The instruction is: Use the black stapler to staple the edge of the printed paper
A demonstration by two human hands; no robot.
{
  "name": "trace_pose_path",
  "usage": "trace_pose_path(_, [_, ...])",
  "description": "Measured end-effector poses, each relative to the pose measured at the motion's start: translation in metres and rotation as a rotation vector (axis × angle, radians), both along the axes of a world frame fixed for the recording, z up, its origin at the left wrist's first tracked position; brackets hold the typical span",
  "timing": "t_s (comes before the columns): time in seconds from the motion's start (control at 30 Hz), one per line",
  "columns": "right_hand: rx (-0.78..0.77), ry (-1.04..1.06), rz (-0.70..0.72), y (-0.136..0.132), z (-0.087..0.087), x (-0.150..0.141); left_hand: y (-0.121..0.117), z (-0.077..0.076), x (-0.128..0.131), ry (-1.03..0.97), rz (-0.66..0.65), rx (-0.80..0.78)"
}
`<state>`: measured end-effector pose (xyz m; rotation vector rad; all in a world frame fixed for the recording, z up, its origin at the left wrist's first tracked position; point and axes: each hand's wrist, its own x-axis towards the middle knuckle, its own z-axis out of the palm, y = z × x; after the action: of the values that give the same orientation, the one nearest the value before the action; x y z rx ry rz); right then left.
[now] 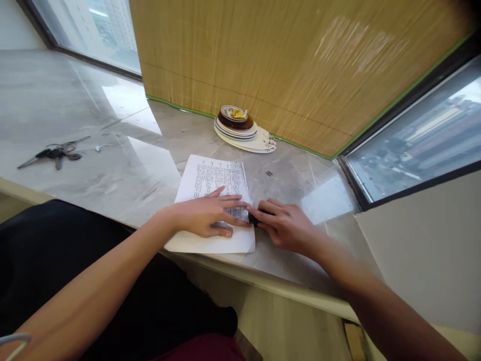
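Observation:
A printed sheet of paper point(210, 185) lies on the marble sill point(112, 165) near its front edge. My left hand point(205, 215) lies flat on the lower part of the sheet, fingers stretched out and pointing right. My right hand point(287, 225) rests just off the paper's right edge, its fingers curled round a small black object point(254, 219) that touches the edge of the sheet. Most of that object is hidden under the fingers.
A stack of white plates point(248, 138) with a brown dish and a yellow wrapper on top stands at the back by the bamboo blind point(300, 65). A bunch of keys point(54, 152) lies far left. A window point(413, 140) sits to the right. A small dark bit point(269, 173) lies beyond the paper.

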<state>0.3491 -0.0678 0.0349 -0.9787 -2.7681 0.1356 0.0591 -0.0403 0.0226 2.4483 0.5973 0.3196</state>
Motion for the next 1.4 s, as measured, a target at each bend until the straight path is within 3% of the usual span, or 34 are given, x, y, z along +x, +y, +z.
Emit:
trace_pose_path(0.13, [-0.229, 0.151, 0.103, 0.019, 0.01, 0.014, 0.002, 0.0, -0.003, 0.036, -0.079, 0.102])
trace_pose_path(0.27, [-0.47, 0.211, 0.183, 0.048, 0.015, 0.06, 0.002, -0.002, -0.005, 0.075, -0.139, 0.181])
trace_pose_path(0.33, [-0.519, 0.281, 0.131, 0.058, 0.009, 0.079, 0.002, -0.003, -0.006, 0.055, -0.138, 0.197])
trace_pose_path(0.43, [-0.533, 0.652, -0.14, 0.062, -0.003, 0.081, 0.008, 0.0, -0.012, -0.102, -0.051, 0.252])
trace_pose_path(0.5, [-0.49, 0.862, -0.327, 0.063, -0.005, 0.06, 0.017, 0.005, -0.022, -0.285, 0.103, 0.31])
trace_pose_path(0.57, [-0.417, 0.895, -0.413, 0.063, -0.002, 0.023, 0.026, 0.008, -0.035, -0.465, 0.316, 0.36])
trace_pose_path(0.73, [-0.327, 0.69, -0.318, 0.068, 0.008, -0.083, 0.042, 0.008, -0.061, -0.587, 0.833, 0.406])
trace_pose_path(0.83, [-0.36, 0.587, -0.268, 0.07, 0.0, -0.122, 0.043, 0.006, -0.066, -0.58, 0.918, 0.371])
trace_pose_path(0.9, [-0.364, 0.556, -0.249, 0.069, -0.008, -0.128, 0.043, 0.005, -0.065, -0.565, 0.919, 0.343])
trace_pose_path(1.03, [-0.338, 0.524, -0.355, 0.059, -0.019, -0.1, 0.043, 0.002, -0.062, -0.523, 0.893, 0.321])
trace_pose_path(1.27, [-0.364, 0.637, -0.533, 0.059, -0.019, 0.008, 0.046, 0.0, -0.062, -0.527, 0.898, 0.291])
trace_pose_path(1.33, [-0.24, 0.611, -0.584, 0.07, -0.022, 0.033, 0.046, 0.0, -0.063, -0.537, 0.913, 0.284])
trace_pose_path(1.4, [-0.031, 0.446, -0.664, 0.081, -0.031, 0.052, 0.047, 0.0, -0.063, -0.536, 0.92, 0.274])
